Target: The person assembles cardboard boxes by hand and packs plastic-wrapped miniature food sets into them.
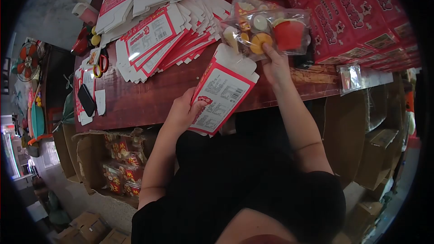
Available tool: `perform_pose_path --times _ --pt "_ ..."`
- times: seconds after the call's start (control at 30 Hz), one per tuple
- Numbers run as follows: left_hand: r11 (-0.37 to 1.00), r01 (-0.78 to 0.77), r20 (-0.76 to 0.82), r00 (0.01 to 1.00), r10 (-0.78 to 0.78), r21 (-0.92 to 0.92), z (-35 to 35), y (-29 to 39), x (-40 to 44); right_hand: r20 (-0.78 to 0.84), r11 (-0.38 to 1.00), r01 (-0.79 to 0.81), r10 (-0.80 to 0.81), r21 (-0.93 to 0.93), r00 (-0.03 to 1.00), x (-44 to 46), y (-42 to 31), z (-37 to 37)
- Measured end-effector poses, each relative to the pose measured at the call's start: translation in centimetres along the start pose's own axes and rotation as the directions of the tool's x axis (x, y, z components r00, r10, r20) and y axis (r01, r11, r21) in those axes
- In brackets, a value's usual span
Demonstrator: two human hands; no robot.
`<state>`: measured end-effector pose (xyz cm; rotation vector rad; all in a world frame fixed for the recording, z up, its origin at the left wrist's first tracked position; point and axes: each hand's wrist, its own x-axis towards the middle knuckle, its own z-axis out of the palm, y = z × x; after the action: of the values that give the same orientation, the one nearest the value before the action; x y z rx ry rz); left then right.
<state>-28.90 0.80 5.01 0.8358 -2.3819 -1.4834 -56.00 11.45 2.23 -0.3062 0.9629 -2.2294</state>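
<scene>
My left hand point(185, 110) grips a red and white printed carton point(224, 90) by its lower left side, the thumb across the printed panel. Pale flaps stand out from the carton's upper end. Just above that end, my right hand point(275, 61) pinches a clear plastic bag point(296, 18) of toy food. Through the plastic I see a red cup-like piece point(289, 35), a yellow round piece point(261, 43) and a whitish disc point(259, 22). Behind it lies another clear packet point(244, 5) with red and yellow print, partly covered; I cannot tell whether my right hand also holds it.
Flat printed cartons point(156, 36) lie fanned out on the dark red table point(131, 104). Stacked red boxes point(352, 13) stand at the right. Scissors point(103, 63) and a black phone point(86, 99) rest at the left. Below, an open cardboard box point(88, 153) contains bagged toys point(122, 171).
</scene>
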Motion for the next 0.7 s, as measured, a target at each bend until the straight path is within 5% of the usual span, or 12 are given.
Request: perform_pose_path --times 0.2,0.33,0.4,0.53,0.63,0.7 --pt "0.989 0.017 -0.043 0.999 -0.023 -0.145 -0.5 -1.4 -0.1 0.120 0.982 -0.030 0.053 -0.187 0.991 -0.1 -0.1 -1.1" --pt "0.982 0.046 0.021 0.999 -0.043 -0.182 0.3 -2.1 -0.2 0.293 0.815 0.010 0.197 -0.579 0.936 -0.3 -1.0 -0.5" --pt "0.982 0.038 0.034 0.999 -0.032 -0.186 0.7 -2.3 -0.2 0.180 0.814 0.136 -0.039 -0.565 0.983 1.3 -2.0 0.5" --pt "0.969 0.054 0.009 0.999 -0.054 -0.241 1.2 -1.4 -0.4 0.209 0.843 0.129 -0.020 -0.522 0.978 3.8 -3.3 1.2" --pt "0.931 0.065 -0.052 0.995 -0.090 -0.360 1.8 -2.2 -0.5 0.329 0.710 0.079 0.222 -0.700 0.918 0.6 -2.0 2.9" --pt "0.872 0.078 -0.066 0.990 -0.126 -0.483 2.6 -3.4 -0.2 0.470 0.588 0.277 0.202 -0.759 0.859 -0.3 -0.1 2.2"
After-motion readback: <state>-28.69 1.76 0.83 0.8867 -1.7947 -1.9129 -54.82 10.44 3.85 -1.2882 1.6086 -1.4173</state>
